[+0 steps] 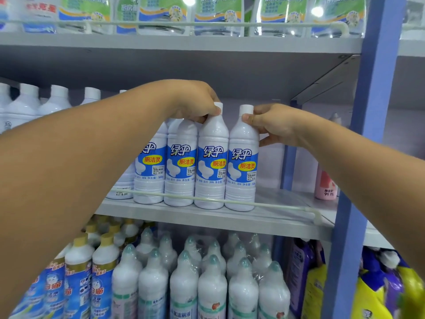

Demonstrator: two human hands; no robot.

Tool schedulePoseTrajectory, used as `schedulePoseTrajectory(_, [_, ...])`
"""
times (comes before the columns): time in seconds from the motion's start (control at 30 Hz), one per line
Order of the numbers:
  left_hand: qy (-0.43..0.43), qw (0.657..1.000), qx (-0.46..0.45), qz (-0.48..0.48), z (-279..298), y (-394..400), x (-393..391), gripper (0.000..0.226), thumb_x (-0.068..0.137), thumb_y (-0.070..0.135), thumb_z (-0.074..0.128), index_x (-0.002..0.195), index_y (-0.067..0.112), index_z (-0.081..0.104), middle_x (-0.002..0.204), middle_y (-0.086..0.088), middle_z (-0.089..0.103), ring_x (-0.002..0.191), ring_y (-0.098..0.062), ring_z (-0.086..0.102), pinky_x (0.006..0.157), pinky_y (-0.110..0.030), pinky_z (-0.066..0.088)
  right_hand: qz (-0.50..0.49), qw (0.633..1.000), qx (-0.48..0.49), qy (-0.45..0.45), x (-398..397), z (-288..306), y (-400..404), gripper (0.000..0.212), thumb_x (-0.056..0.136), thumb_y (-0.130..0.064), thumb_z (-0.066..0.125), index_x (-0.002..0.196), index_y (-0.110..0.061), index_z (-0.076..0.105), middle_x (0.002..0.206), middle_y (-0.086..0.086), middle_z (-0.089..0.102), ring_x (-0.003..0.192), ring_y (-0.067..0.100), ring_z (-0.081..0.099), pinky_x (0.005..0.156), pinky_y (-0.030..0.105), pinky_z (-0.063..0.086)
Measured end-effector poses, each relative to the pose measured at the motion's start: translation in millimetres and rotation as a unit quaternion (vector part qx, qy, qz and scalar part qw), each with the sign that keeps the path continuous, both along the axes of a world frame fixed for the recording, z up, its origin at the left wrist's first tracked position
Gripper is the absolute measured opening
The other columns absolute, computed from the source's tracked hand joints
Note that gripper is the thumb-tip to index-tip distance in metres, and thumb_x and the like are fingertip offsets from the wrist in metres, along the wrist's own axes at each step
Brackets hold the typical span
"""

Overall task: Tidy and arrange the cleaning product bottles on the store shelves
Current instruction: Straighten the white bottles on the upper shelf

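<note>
Several white toilet-cleaner bottles with blue labels stand in a row at the front of the middle shelf (276,217), behind a thin guard rail. My left hand (195,104) grips the neck and cap of the second bottle from the right (211,162). My right hand (273,124) pinches the neck of the rightmost bottle (242,166) just under its white cap. Both bottles stand upright on the shelf, touching side by side. My left forearm hides the bottles further left in the row.
To the right of the row the shelf is bare up to a pink bottle (326,187) past the blue upright post (358,180). Refill pouches fill the top shelf. Shrink-wrapped white bottles (207,279) and yellow-capped ones crowd the bottom shelf.
</note>
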State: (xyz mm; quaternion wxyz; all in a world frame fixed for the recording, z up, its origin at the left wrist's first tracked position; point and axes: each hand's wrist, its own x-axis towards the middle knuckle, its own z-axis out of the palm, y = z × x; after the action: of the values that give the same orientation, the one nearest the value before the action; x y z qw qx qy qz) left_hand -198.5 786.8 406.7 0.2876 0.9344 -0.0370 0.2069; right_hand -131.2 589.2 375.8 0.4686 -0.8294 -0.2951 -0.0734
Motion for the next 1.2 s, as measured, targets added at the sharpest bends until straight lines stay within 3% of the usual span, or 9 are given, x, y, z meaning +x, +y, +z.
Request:
schedulePoseTrajectory(0.23, [0.008, 1.000, -0.007, -0.016, -2, 5, 3, 0.029, 0.105, 0.020, 0.055, 0.133, 0.016, 0.061, 0.117, -0.004, 0.071, 0.104, -0.020, 0.072, 0.098, -0.037, 0.057, -0.001, 1.000, 0.010, 0.002, 1, -2, 0, 0.039, 0.102, -0.031, 0.059, 0.138, -0.015, 0.057, 0.119, 0.004, 0.071, 0.108, 0.020, 0.070, 0.086, 0.044, 0.062])
schedulePoseTrajectory(0.37, [-0.004, 1.000, -0.007, -0.017, -6, 7, 5, 0.029, 0.103, 0.023, 0.057, 0.132, 0.020, 0.062, 0.118, -0.002, 0.072, 0.106, -0.022, 0.072, 0.101, -0.042, 0.056, -0.003, 1.000, 0.010, 0.003, 2, -3, 0, 0.041, 0.102, -0.033, 0.059, 0.139, -0.015, 0.056, 0.120, 0.004, 0.070, 0.109, 0.021, 0.069, 0.090, 0.047, 0.061])
schedulePoseTrajectory(0.5, [-0.118, 0.993, -0.016, -0.008, -5, 14, 1, 0.041, 0.097, 0.031, 0.065, 0.137, 0.021, 0.062, 0.127, 0.002, 0.068, 0.110, -0.018, 0.069, 0.104, -0.039, 0.054, -0.007, 1.000, 0.011, 0.003, 4, -3, 1, 0.042, 0.102, -0.033, 0.059, 0.140, -0.015, 0.056, 0.121, 0.004, 0.070, 0.110, 0.021, 0.069, 0.093, 0.046, 0.059])
schedulePoseTrajectory(0.63, [-0.222, 0.972, -0.072, -0.008, -5, 24, -9, 0.026, 0.097, 0.022, 0.067, 0.123, 0.017, 0.068, 0.111, 0.000, 0.072, 0.097, -0.016, 0.073, 0.095, -0.034, 0.059, -0.008, 1.000, 0.014, 0.005, 5, -1, 3, 0.038, 0.101, -0.032, 0.061, 0.135, -0.014, 0.059, 0.120, 0.003, 0.071, 0.109, 0.020, 0.069, 0.093, 0.040, 0.059])
schedulePoseTrajectory(0.8, [-0.274, 0.960, 0.001, 0.057, -8, 27, -10, 0.021, 0.095, 0.026, 0.070, 0.115, 0.020, 0.072, 0.107, 0.005, 0.068, 0.102, -0.017, 0.066, 0.085, -0.027, 0.050, -0.005, 0.999, 0.026, 0.018, 5, -2, 3, 0.039, 0.101, -0.030, 0.062, 0.136, -0.014, 0.057, 0.120, 0.004, 0.071, 0.110, 0.022, 0.069, 0.097, 0.045, 0.058])
schedulePoseTrajectory(0.9, [-0.271, 0.956, 0.050, 0.101, -10, 30, -11, 0.034, 0.094, 0.033, 0.073, 0.124, 0.017, 0.067, 0.117, 0.001, 0.063, 0.108, -0.019, 0.061, 0.086, -0.029, 0.044, 0.000, 0.999, 0.035, 0.021, 5, -4, 2, 0.040, 0.101, -0.031, 0.061, 0.137, -0.014, 0.056, 0.121, 0.004, 0.071, 0.111, 0.023, 0.069, 0.096, 0.047, 0.058])
schedulePoseTrajectory(1.0, [-0.207, 0.962, 0.091, 0.154, -13, 32, -14, 0.045, 0.093, 0.036, 0.074, 0.128, 0.010, 0.067, 0.129, -0.008, 0.065, 0.111, -0.028, 0.062, 0.087, -0.033, 0.047, 0.000, 0.999, 0.039, 0.021, 4, -5, 2, 0.039, 0.101, -0.031, 0.061, 0.137, -0.016, 0.056, 0.121, 0.004, 0.071, 0.111, 0.022, 0.069, 0.096, 0.047, 0.058])
schedulePoseTrajectory(1.13, [-0.175, 0.972, 0.050, 0.149, -14, 37, -13, 0.024, 0.093, 0.031, 0.074, 0.108, 0.013, 0.078, 0.102, -0.003, 0.072, 0.092, -0.022, 0.064, 0.076, -0.031, 0.044, 0.000, 0.999, 0.045, 0.015, 5, -7, 3, 0.032, 0.102, -0.031, 0.060, 0.130, -0.016, 0.061, 0.118, 0.005, 0.072, 0.110, 0.022, 0.070, 0.095, 0.047, 0.058])
schedulePoseTrajectory(1.2, [-0.180, 0.974, 0.030, 0.137, -15, 40, -14, 0.018, 0.093, 0.029, 0.075, 0.103, 0.015, 0.079, 0.100, -0.002, 0.072, 0.091, -0.021, 0.066, 0.076, -0.032, 0.047, -0.004, 0.999, 0.047, 0.013, 5, -7, 4, 0.034, 0.102, -0.031, 0.060, 0.132, -0.015, 0.060, 0.118, 0.005, 0.072, 0.109, 0.022, 0.070, 0.095, 0.047, 0.058])
